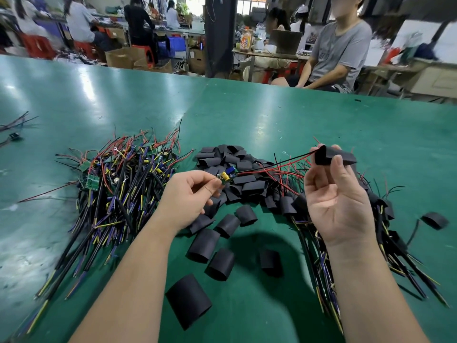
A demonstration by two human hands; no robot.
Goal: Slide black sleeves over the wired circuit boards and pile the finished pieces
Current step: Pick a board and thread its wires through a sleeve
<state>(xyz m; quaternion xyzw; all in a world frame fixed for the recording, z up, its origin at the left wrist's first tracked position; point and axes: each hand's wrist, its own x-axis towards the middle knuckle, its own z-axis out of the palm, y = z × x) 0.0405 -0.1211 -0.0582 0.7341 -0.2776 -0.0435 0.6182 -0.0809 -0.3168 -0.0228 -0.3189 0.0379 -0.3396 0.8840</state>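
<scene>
Over the middle of a green table (247, 107), the left hand (190, 194) pinches a small circuit board (225, 176). The right hand (336, 194) pinches a black sleeve (333, 157), into whose mouth the board's wires (274, 167) lead. Threading seems underway; next, the sleeve must slide along the wires onto the board.

This is an electronics assembly workshop. Wired circuit boards (123, 174) lie heaped on the green table (296, 115). Beyond it, workers (138, 23) sit at cluttered benches (269, 55).

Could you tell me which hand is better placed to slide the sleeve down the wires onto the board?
Probably the right hand: it pinches the black sleeve with the red and black wires at its mouth, while the left hand steadies the circuit board.
</scene>
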